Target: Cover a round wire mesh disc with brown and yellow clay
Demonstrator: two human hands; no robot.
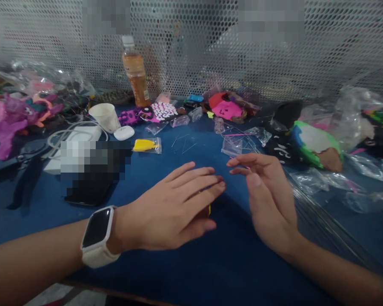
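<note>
My left hand (172, 204), with a white-cased watch (97, 231) on its wrist, is palm down above the blue table. Its fingers and thumb curve around a small yellow piece (210, 209), which is mostly hidden beneath them. To its right, my right hand (271, 199) hovers with its fingers half bent and the thumb apart from them. Tiny pink bits show by its fingertips; whether they belong to something behind the hand I cannot tell. Beyond my left hand lies a small clear packet of yellow clay (146, 145).
A drink bottle (135, 76), paper cup (105, 117), white earbud case (124, 133) and dark phone (97, 178) stand or lie left of centre. Colourful clay pieces (226, 108) and clear wrappers line the back. Thin clear rods (325, 221) lie at right. A perforated metal panel (191, 51) rises behind.
</note>
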